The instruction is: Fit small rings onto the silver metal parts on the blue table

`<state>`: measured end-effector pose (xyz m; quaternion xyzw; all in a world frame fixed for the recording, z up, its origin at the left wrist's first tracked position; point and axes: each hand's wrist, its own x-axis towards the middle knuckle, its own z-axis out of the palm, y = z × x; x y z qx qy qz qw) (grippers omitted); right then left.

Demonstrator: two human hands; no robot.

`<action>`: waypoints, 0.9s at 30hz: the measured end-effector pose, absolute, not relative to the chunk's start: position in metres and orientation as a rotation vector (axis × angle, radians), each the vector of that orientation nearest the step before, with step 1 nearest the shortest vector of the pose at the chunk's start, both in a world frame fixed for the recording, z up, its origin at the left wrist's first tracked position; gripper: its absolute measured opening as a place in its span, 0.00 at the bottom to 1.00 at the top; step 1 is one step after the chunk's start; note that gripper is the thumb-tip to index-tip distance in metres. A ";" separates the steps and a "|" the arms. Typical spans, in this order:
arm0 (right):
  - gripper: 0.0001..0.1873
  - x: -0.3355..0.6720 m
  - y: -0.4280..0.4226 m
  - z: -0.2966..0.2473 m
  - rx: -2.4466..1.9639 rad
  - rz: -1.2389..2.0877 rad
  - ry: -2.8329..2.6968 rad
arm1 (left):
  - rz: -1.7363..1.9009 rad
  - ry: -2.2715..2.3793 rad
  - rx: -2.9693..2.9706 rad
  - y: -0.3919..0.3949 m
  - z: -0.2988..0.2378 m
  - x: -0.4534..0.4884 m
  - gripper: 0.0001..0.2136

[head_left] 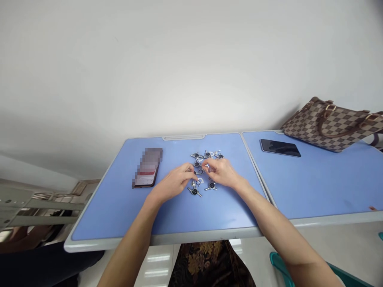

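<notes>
Bare forearms [136, 241] are flanking small metal parts [212, 185] clustered at the frame's centre.
Over the cluster, the left hand [179, 179] and right hand [220, 171] are facing each other, slightly apart; whether either is pinching a part cannot be told. One black-centred piece [195, 191] is lying just below, nearer the left hand, its long axis slanting down rightward; a phone [147, 182] is lying farther left.

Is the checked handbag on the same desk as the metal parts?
No, the handbag is on the right desk; the metal parts lie on the left desk.
</notes>
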<state>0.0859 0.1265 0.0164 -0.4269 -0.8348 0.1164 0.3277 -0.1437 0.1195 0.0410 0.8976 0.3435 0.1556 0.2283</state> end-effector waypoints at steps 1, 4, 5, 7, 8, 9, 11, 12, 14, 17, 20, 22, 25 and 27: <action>0.06 0.085 0.126 0.016 -1.115 0.305 -2.193 | 0.415 0.960 2.481 0.120 0.039 -0.144 0.16; 0.07 0.083 0.125 0.014 -1.115 0.299 -2.216 | 0.377 0.987 2.489 0.121 0.036 -0.146 0.13; 0.07 0.082 0.125 0.014 -1.118 0.294 -2.222 | 0.365 0.995 2.493 0.121 0.036 -0.146 0.13; 0.07 0.082 0.125 0.015 -1.130 0.288 -2.231 | 0.338 1.011 2.504 0.120 0.036 -0.145 0.11; 0.07 0.083 0.125 0.016 -1.137 0.291 -2.235 | 0.330 1.016 2.508 0.120 0.037 -0.145 0.11; 0.07 0.083 0.125 0.017 -1.145 0.299 -2.237 | 0.325 1.020 2.509 0.120 0.037 -0.145 0.10; 0.07 0.084 0.124 0.019 -1.155 0.323 -2.246 | 0.321 1.030 2.501 0.121 0.038 -0.145 0.09; 0.07 0.084 0.124 0.020 -1.153 0.337 -2.254 | 0.318 1.036 2.493 0.121 0.039 -0.145 0.09; 0.08 0.084 0.122 0.023 -1.143 0.375 -2.285 | 0.307 1.050 2.464 0.122 0.039 -0.145 0.08; 0.09 0.081 0.118 0.024 -1.139 0.426 -2.347 | 0.312 1.054 2.390 0.123 0.041 -0.147 0.08; 0.09 0.078 0.115 0.025 -1.133 0.439 -2.382 | 0.355 1.059 2.292 0.124 0.044 -0.148 0.06; 0.09 0.077 0.113 0.026 -1.122 0.466 -2.384 | 0.394 1.083 2.221 0.124 0.047 -0.149 0.05; 0.07 0.075 0.111 0.027 -1.109 0.531 -2.371 | 0.445 1.125 2.128 0.125 0.050 -0.147 0.05; 0.07 0.075 0.110 0.027 -1.107 0.534 -2.362 | 0.469 1.133 2.073 0.125 0.050 -0.146 0.05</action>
